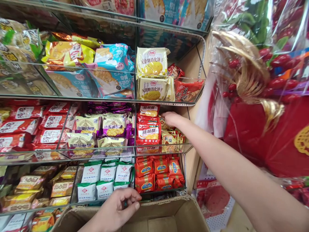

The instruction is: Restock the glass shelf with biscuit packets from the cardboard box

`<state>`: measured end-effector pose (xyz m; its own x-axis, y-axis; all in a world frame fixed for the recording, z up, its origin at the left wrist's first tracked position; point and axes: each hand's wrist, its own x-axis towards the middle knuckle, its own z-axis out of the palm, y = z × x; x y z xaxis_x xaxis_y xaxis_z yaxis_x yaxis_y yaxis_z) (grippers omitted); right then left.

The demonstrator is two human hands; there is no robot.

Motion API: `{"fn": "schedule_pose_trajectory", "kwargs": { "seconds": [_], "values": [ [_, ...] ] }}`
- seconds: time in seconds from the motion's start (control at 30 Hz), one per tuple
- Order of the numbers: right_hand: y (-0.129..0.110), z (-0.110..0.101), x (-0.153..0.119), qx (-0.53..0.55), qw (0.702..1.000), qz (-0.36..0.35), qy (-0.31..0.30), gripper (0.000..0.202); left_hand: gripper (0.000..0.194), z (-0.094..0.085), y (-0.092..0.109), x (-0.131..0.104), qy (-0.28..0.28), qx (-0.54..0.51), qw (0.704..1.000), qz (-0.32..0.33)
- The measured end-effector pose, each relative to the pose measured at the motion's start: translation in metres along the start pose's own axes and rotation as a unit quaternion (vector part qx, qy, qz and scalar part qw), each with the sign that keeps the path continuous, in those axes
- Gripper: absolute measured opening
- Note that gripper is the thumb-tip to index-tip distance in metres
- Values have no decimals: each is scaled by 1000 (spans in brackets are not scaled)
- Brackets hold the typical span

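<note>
My right hand (171, 119) reaches into the middle shelf's right compartment. It is just above the small yellow-and-red biscuit packets (170, 138) and beside the red-and-white walnut biscuit packets (148, 131). Most of its fingers are hidden, so I cannot tell whether it grips a packet. Low in front, my left hand (120, 206) hovers over the cardboard box (188, 212), its fingers loosely bent and the thumb apart, with nothing in them. Just above and right of it, red-orange wrapped packets (160, 166) sit on the lower shelf.
Clear plastic lips (101, 153) edge the shelves. White-and-green packets (91, 172), purple-and-cream biscuit packets (114, 125) and blue biscuit packets (111, 75) fill compartments to the left. At the right hang plastic-wrapped red decorations (253, 129), close to my right arm.
</note>
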<state>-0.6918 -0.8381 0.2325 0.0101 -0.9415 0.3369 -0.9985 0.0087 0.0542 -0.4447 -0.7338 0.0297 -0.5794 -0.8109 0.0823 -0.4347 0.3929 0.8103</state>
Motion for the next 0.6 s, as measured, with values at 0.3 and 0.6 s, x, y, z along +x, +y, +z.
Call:
{"fn": "schedule_pose_trajectory", "kwargs": {
  "seconds": [0.3, 0.6],
  "values": [
    [0, 6, -9, -5, 1000, 6, 19, 41, 22, 0, 0, 0, 10, 13, 1000, 5],
    [-24, -19, -84, -53, 991, -12, 122, 40, 22, 0, -2, 0, 19, 21, 1000, 13]
  ]
}}
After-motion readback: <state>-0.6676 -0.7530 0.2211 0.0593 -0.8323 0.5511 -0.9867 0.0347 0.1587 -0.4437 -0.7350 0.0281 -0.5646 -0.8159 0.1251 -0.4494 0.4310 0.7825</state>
